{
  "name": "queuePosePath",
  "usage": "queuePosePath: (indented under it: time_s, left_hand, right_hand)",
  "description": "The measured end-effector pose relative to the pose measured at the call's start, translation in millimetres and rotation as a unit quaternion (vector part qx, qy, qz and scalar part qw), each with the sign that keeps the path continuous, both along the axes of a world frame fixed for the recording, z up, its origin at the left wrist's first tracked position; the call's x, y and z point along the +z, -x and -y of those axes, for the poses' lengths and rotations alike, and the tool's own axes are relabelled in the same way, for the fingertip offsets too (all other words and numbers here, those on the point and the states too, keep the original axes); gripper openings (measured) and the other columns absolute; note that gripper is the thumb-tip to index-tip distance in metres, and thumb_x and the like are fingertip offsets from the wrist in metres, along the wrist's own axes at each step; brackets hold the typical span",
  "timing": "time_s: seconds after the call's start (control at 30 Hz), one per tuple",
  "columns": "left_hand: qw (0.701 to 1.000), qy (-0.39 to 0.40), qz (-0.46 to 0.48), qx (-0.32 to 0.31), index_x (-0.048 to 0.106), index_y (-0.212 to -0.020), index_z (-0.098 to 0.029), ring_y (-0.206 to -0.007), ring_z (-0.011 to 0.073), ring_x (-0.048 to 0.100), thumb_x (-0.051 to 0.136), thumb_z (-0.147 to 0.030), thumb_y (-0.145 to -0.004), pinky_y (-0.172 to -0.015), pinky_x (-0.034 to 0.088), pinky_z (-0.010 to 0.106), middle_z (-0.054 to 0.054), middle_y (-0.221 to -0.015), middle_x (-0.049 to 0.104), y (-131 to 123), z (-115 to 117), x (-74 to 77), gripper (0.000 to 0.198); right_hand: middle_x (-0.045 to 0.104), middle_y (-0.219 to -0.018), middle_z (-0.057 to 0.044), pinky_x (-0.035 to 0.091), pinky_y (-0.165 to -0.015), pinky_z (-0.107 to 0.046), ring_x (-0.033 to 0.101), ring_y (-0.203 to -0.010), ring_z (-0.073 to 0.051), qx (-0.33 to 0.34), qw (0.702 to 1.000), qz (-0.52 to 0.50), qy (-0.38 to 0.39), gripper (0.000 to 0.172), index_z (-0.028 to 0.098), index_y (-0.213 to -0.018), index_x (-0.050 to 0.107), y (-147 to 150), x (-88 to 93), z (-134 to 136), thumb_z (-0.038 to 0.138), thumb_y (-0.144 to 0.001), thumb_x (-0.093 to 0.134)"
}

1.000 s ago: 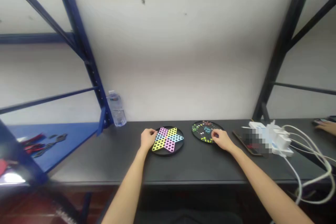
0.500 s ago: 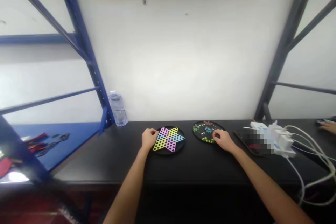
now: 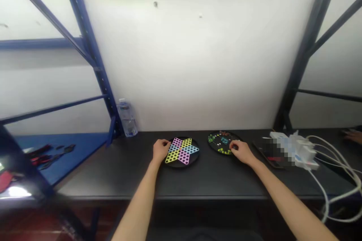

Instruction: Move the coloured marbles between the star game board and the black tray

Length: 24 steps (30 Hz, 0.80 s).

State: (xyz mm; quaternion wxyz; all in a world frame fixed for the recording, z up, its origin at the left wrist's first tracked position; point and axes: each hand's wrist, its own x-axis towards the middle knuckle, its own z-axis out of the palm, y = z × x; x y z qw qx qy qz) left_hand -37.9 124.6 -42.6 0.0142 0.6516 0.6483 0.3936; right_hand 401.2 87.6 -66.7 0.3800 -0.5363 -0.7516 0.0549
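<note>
A Chinese checkers board [image 3: 183,155], a round black disc with a coloured six-pointed star of holes, lies on the black table. My left hand [image 3: 160,150] rests at its left rim with curled fingers; whether they grip the rim or something small, I cannot tell. To the right lies a round black tray [image 3: 217,143] with small green, yellow, blue, white and reddish-brown pieces, probably marbles. Over the tray's right edge, my right hand [image 3: 240,151] has its thumb and fingers pinched together. Anything between those fingertips is hidden.
A clear plastic bottle [image 3: 127,118] stands at the back left by the blue rack post. On the right are a dark flat device [image 3: 268,154], a white power strip [image 3: 307,162] and looped white cables [image 3: 347,169]. Another person's hand [image 3: 353,135] shows at far right.
Both of my hands stay in nearly the same place and pose. The view has tilted very slightly, and the other person's hand at far right has shifted a little.
</note>
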Motion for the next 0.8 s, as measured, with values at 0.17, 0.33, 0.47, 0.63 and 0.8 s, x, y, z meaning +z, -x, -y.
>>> queuePosePath:
  time_s: [0.17, 0.33, 0.47, 0.63, 0.8]
  left_hand:
    - [1.000, 0.001, 0.003, 0.001, 0.074, -0.080, -0.020, -0.081, 0.0172, 0.061, 0.059, -0.035, -0.079, -0.077, 0.044, 0.026, 0.005, -0.086, 0.069, 0.6, -1.5, -1.6, 0.021]
    - [1.000, 0.003, 0.003, 0.002, 0.074, -0.081, -0.020, -0.082, 0.0174, 0.061, 0.059, -0.034, -0.079, -0.078, 0.045, 0.026, 0.005, -0.086, 0.070, -0.2, -1.1, -0.7, 0.021]
    - [1.000, 0.006, 0.003, -0.001, 0.074, -0.080, -0.020, -0.082, 0.0172, 0.061, 0.059, -0.034, -0.079, -0.078, 0.045, 0.026, 0.005, -0.086, 0.069, 0.0, -0.4, 0.1, 0.021]
    - [1.000, 0.001, -0.004, 0.000, 0.074, -0.080, -0.020, -0.081, 0.0176, 0.062, 0.059, -0.035, -0.079, -0.076, 0.045, 0.026, 0.005, -0.086, 0.070, 0.7, -0.6, 0.2, 0.021]
    - [1.000, 0.004, -0.011, 0.002, 0.073, -0.080, -0.020, -0.081, 0.0170, 0.062, 0.058, -0.035, -0.079, -0.076, 0.045, 0.025, 0.005, -0.085, 0.070, 0.9, -1.1, 0.3, 0.022]
  right_hand:
    - [0.063, -0.076, -0.003, 0.040, -0.071, -0.028, 0.055, -0.072, -0.018, -0.004, 1.000, 0.024, -0.012, 0.014, 0.020, -0.071, 0.061, 1.6, 0.0, 1.0, 0.016, -0.068, 0.048]
    - [0.061, -0.075, -0.004, 0.040, -0.071, -0.028, 0.054, -0.072, -0.018, -0.010, 0.999, 0.040, -0.021, 0.012, 0.020, -0.070, 0.061, 3.5, 0.5, 2.1, 0.016, -0.071, 0.049]
    - [0.061, -0.076, -0.003, 0.040, -0.072, -0.028, 0.054, -0.073, -0.018, -0.018, 0.999, 0.044, -0.009, 0.011, 0.020, -0.070, 0.061, 3.3, 0.1, 1.3, 0.017, -0.072, 0.050]
    - [0.060, -0.077, -0.004, 0.040, -0.072, -0.028, 0.054, -0.074, -0.018, -0.018, 0.999, 0.049, -0.010, 0.012, 0.020, -0.070, 0.061, 2.8, -0.5, 0.6, 0.018, -0.072, 0.049]
    - [0.061, -0.080, -0.004, 0.040, -0.075, -0.029, 0.055, -0.077, -0.019, -0.014, 0.999, 0.036, -0.002, 0.015, 0.020, -0.072, 0.062, 2.5, 2.3, 2.7, 0.018, -0.073, 0.046]
